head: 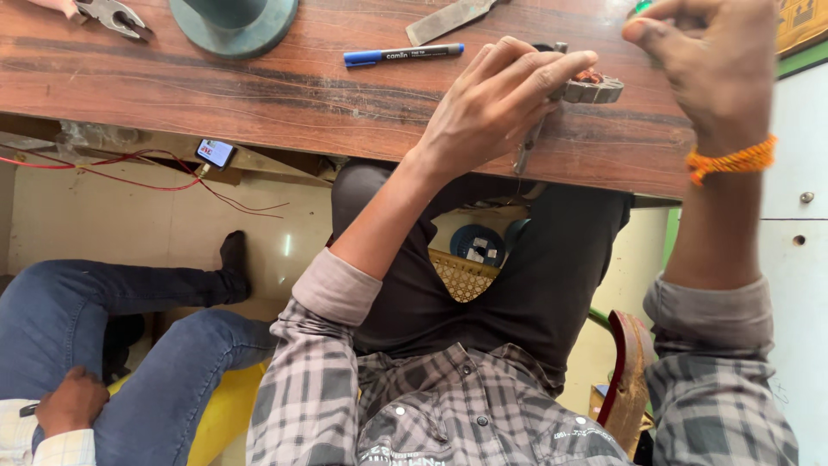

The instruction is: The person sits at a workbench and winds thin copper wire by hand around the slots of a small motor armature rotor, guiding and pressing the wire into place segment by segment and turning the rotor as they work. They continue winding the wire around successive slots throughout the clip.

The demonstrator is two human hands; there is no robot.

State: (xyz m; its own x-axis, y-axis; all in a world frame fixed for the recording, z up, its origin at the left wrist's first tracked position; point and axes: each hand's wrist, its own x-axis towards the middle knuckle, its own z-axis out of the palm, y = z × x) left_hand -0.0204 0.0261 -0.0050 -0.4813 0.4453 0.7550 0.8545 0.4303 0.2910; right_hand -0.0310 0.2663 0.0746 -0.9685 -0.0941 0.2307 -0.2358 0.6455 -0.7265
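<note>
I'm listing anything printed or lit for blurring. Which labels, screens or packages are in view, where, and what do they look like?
Small screen: under the wooden table's edge, left side; rectangular, lit pale blue with a red patch, red wires beside it.
Marker pen: lying on the table, left of the left hand; blue cap, dark barrel with pale print.
Blue spool: on the floor between the knees; round, white label.

Bright, even daylight (soft shadows under the desk), sharp focus, slight wide-angle stretch at edges

We press our left hand (pixel 496 103) on a small metal stator (pixel 593 88) at the wooden table (pixel 259 95) edge. Our right hand (pixel 711 60) (orange thread at the wrist) hovers fisted beside it, near a blue marker (pixel 403 55).
</note>
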